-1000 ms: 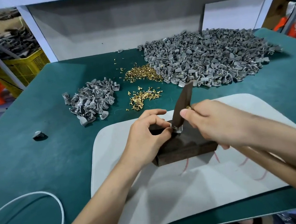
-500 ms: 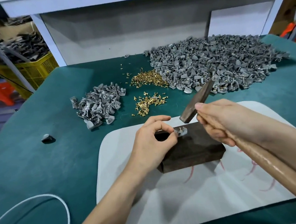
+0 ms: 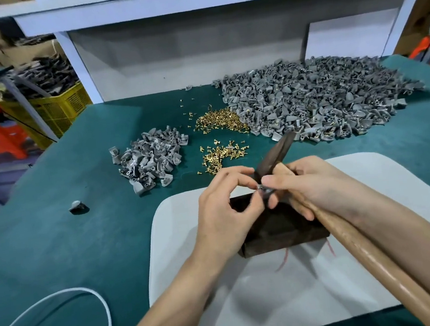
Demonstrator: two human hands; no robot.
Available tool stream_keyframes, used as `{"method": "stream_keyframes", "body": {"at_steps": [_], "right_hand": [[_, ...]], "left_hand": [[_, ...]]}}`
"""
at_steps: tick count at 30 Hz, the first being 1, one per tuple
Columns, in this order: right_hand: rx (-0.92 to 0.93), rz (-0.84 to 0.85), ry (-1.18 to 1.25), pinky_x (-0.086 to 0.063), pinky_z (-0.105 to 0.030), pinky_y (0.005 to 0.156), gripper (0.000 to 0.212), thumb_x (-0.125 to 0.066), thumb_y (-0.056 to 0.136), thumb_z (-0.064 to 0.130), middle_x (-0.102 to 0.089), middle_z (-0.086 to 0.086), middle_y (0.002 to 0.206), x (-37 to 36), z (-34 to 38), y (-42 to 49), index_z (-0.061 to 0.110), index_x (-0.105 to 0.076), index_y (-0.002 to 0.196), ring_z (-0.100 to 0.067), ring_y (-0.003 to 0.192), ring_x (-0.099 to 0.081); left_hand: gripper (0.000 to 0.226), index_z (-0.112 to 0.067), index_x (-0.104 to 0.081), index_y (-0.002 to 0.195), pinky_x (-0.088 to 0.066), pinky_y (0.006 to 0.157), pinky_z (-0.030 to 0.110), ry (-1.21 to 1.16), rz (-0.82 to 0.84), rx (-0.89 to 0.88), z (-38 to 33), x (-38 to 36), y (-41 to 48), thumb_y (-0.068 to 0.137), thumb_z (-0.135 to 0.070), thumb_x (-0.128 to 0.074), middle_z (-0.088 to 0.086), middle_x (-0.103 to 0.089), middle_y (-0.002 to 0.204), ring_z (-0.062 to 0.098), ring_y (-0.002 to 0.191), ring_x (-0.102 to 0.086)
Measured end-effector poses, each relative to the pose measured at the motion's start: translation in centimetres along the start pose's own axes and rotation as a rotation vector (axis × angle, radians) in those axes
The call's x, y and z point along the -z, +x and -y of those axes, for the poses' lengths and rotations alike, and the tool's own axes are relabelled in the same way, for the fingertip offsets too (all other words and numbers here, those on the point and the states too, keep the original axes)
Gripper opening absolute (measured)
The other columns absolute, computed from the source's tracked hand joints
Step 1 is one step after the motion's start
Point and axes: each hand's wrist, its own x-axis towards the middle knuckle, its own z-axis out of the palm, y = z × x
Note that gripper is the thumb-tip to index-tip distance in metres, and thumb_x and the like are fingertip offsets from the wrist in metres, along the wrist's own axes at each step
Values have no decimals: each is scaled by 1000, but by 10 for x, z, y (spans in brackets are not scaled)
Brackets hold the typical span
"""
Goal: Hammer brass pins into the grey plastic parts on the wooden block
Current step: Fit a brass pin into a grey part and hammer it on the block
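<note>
Left hand [image 3: 226, 214]: I see it pinching a small grey part [image 3: 263, 190] between thumb and forefinger, over the block's far edge
Right hand [image 3: 308, 185]: curled round the hammer [image 3: 276, 154] handle, close under the head; its forefinger tip meets the same part
Hammer: head tilted toward 1 o'clock; handle runs off toward 5 o'clock
Block [image 3: 283, 229]: dark wood; sits on the white mat [image 3: 262, 310]
Brass pins [image 3: 223, 154]: loose heaps on the green counter [image 3: 85, 249], at 11 o'clock from the block
Grey heaps: large heap [image 3: 321, 105] at 1 o'clock; small heap [image 3: 150, 158] at 10 o'clock
</note>
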Motion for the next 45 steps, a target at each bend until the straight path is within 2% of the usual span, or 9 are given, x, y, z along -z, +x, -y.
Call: {"method": "stream_keyframes", "body": {"at_steps": [9, 14, 18, 23, 28, 33, 36, 41, 45], "right_hand": [[56, -13, 72, -31, -13, 41, 31, -58, 89, 14, -50, 0, 33, -5, -8, 5, 2, -62, 61, -10, 25, -35], [78, -46, 48, -31, -11, 40, 32, -59, 88, 15, -44, -14, 32, -6, -15, 6, 3, -65, 59, -14, 25, -35], [52, -50, -31, -30, -12, 38, 38, -57, 91, 24, -49, -3, 33, -1, -10, 1, 7, -62, 57, -12, 24, -35], [-59, -87, -245, -30, -20, 34, 33, -46, 97, 26, -47, 1, 37, 17, 0, -11, 3, -60, 77, -16, 24, -39], [-45, -84, -365, -32, -19, 33, 34, -46, 93, 32, -46, -1, 40, 13, 10, -26, 5, -58, 77, -18, 25, -40], [-79, -61, -410, -34, -20, 34, 35, -44, 96, 32, -49, -2, 40, 9, 13, -28, 5, -56, 78, -19, 26, -41], [-61, -78, -488, -35, -20, 36, 36, -42, 96, 33, -49, -3, 40, 11, 18, -30, 4, -54, 76, -20, 27, -44], [-61, -79, -600, -38, -29, 38, 37, -42, 96, 34, -38, 2, 41, 13, 36, -31, 10, -41, 67, -25, 35, -44], [-69, -87, -689, -35, -19, 33, 39, -39, 98, 34, -42, 0, 53, 3, 39, -30, 12, -37, 66, -12, 32, -44]], "left_hand": [[12, -13, -69, 88, -49, 74, 21, -26, -25, -18, -1, -2, -3, 78, -8, -70, -6, -65, 83, 4, 77, -62], [14, -20, -70, 88, -48, 71, 18, -2, -6, 11, 0, -4, -4, 78, -12, -72, -9, -66, 78, 2, 73, -61], [12, -20, -70, 85, -48, 70, 18, -58, -14, 77, 1, -5, -2, 76, -12, -69, -11, -67, 78, 3, 73, -62], [8, -17, -74, 82, -47, 73, 18, 48, 22, 83, 3, -2, -1, 76, -15, -69, -12, -67, 77, -1, 72, -59], [16, -18, -76, 88, -49, 75, 33, 161, 38, 44, 2, -2, 0, 76, -23, -67, -7, -69, 78, 8, 74, -57], [10, -26, -77, 86, -42, 90, 27, -2, 180, 249, 6, -1, 2, 79, -19, -76, -10, -60, 104, 14, 97, -55], [13, -24, -77, 88, -40, 93, 18, -64, 236, 307, 6, 1, 3, 79, -15, -75, -9, -57, 114, 6, 101, -55], [16, -24, -71, 85, -37, 88, 14, -43, 227, 317, 5, 0, 2, 78, -10, -72, -10, -57, 113, -5, 107, -52], [28, -33, -60, 73, -36, 84, 17, -38, 225, 297, 6, 1, 3, 78, -8, -71, -9, -58, 111, -6, 105, -52]]}}
